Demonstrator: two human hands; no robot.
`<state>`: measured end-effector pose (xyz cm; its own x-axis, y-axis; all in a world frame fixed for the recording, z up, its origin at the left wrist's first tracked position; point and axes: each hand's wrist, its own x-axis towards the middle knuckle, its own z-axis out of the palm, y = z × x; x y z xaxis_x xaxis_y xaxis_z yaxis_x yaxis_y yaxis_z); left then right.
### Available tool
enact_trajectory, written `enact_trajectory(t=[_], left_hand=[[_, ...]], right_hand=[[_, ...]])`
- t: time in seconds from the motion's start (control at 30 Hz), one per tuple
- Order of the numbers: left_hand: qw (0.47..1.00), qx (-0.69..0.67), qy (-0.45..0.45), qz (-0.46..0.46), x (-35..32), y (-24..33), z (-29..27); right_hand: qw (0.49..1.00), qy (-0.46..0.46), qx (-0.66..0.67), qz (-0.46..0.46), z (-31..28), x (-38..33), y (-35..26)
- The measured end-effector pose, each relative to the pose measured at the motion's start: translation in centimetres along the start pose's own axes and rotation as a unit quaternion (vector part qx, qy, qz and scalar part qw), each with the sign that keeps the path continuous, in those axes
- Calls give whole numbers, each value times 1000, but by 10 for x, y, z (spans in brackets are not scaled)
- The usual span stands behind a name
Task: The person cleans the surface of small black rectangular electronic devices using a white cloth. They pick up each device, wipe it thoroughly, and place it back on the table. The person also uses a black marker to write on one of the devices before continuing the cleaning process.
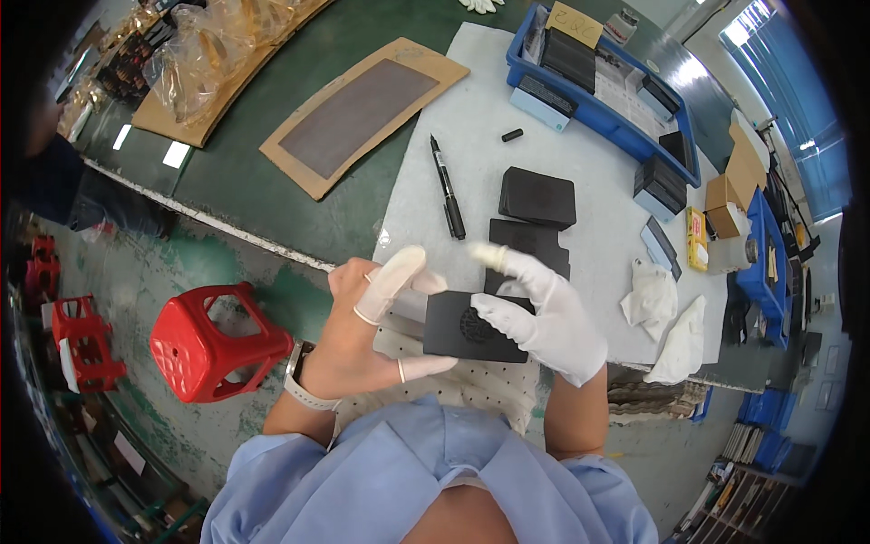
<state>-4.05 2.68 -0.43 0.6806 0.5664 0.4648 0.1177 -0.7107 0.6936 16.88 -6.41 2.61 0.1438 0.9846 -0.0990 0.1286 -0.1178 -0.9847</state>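
Observation:
A flat black rectangular piece with a round ornament on its face is held between my hands, close to my body. My right hand, in a white glove, grips its right side with the thumb across the face; the index finger, its tip yellowish, stretches away. My left hand, wearing pale finger cots, spans the left side, fingertips at the upper edge and thumb at the lower. Just beyond lie another black piece and a stack of black pieces. An uncapped black pen lies to their left, its cap farther off.
A white sheet covers this part of the green table. A blue tray with black pieces stands far right, crumpled white cloths nearer. Cardboard with a dark panel lies left. A red stool stands on the floor.

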Motion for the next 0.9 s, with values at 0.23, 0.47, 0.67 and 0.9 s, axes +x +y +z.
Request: enact_trajectory(t=[0.23,0.47,0.67,0.9], left_hand=[[995,61,71,-24,-8,-8,10],[991,57,116,-33,-3,1,26],[988,73,135,-19,-5,-6,28],[996,10,82,-17,-4,-16,14]], right_hand=[[992,90,83,33,8,3,9],[991,117,68,13,20,6,4],[991,123,37,24,23,6,5],[991,104,68,53,24,12,3]])
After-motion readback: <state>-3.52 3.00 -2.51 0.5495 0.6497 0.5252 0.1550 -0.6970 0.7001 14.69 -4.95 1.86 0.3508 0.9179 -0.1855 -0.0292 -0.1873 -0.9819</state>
